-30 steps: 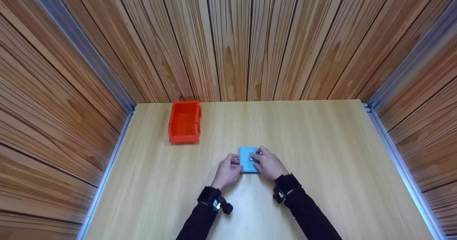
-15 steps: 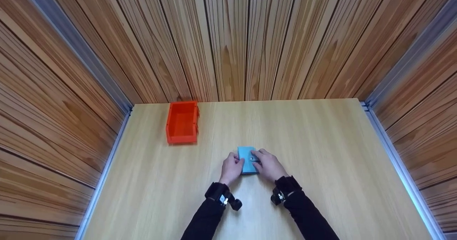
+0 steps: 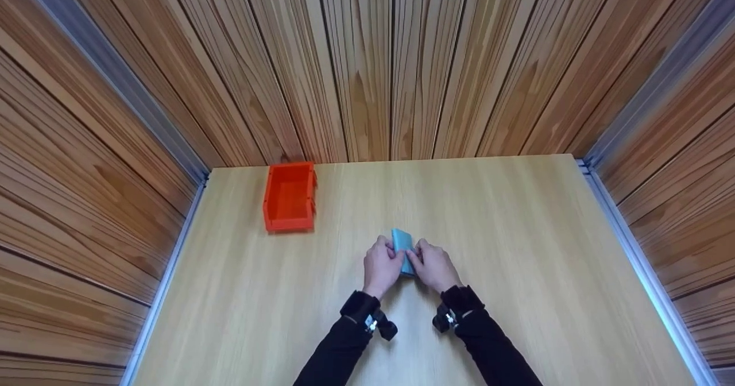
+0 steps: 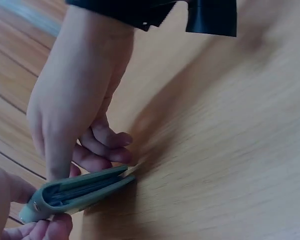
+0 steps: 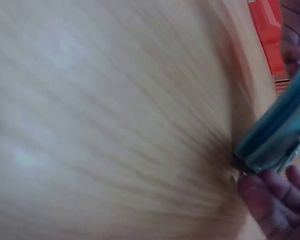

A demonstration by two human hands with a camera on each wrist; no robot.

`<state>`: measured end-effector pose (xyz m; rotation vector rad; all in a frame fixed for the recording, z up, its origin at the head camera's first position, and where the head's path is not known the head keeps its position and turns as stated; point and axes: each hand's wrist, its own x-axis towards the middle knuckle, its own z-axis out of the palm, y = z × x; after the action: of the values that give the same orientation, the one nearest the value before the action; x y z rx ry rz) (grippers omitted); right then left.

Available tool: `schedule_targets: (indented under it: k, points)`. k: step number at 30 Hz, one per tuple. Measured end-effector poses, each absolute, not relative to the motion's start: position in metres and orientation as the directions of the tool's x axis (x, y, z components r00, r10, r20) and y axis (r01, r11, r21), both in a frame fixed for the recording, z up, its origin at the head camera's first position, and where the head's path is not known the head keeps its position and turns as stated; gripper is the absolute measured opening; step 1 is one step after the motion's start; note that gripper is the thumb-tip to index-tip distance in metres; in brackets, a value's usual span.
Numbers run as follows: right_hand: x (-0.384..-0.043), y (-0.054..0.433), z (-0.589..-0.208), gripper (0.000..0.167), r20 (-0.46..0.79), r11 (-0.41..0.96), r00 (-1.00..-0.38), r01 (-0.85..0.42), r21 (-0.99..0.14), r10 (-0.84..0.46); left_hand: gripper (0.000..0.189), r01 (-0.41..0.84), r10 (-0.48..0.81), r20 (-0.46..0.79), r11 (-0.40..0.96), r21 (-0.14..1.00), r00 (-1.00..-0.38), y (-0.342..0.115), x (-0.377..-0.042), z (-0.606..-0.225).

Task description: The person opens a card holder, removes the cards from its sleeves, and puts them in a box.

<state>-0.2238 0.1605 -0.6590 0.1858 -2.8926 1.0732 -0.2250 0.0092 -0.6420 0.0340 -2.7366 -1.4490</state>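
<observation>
A small light-blue wallet is held tilted up over the table between both hands. My left hand pinches its left side, the thumb lying across the cover. At the opposite side my right hand grips it with thumb and fingers. In the left wrist view the folded wallet shows a rounded end with a metal snap, and inner sleeves between covers that stand slightly apart. The right wrist view catches the wallet edge-on, with fingertips below it. The hands hide parts of both covers.
An orange-red plastic bin stands at the table's back left, beyond the left hand. Wood-plank walls enclose the light wooden table at the back and both sides, with metal rails along the side edges.
The wallet lay flat facing up; now it is tilted up and looks narrower. My left hand has moved right and taken a firmer pinch. The right fingers have left the snap on the front.
</observation>
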Motion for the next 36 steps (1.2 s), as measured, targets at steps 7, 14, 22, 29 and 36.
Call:
schedule_targets:
  k: [7,14,22,29,36]
  points:
    - [-0.227,0.160,-0.661,0.022,0.102,0.805,-0.990,-0.137,-0.577,-0.095,0.022,0.095,0.044,0.084,0.548,0.831,-0.995,0.020,-0.225,-0.637]
    - [-0.233,0.163,-0.657,0.024,0.156,0.812,-0.980,-0.190,-0.552,-0.123,0.023,0.129,0.062,0.115,0.566,0.814,-0.991,0.021,-0.228,-0.635]
    - [-0.233,0.158,-0.657,0.028,0.210,0.834,-0.966,-0.238,-0.498,-0.150,0.020,0.136,0.057,0.129,0.621,0.772,-0.990,0.016,-0.229,-0.635]
    - [-0.234,0.162,-0.657,0.021,0.170,0.890,-0.981,-0.162,-0.425,-0.097,0.018,0.100,0.062,0.079,0.646,0.757,-0.995,0.007,-0.230,-0.640]
    - [-0.238,0.179,-0.655,0.018,0.034,0.920,-0.999,-0.044,-0.390,-0.034,0.012,0.057,0.057,0.027,0.633,0.772,-0.998,-0.004,-0.231,-0.645]
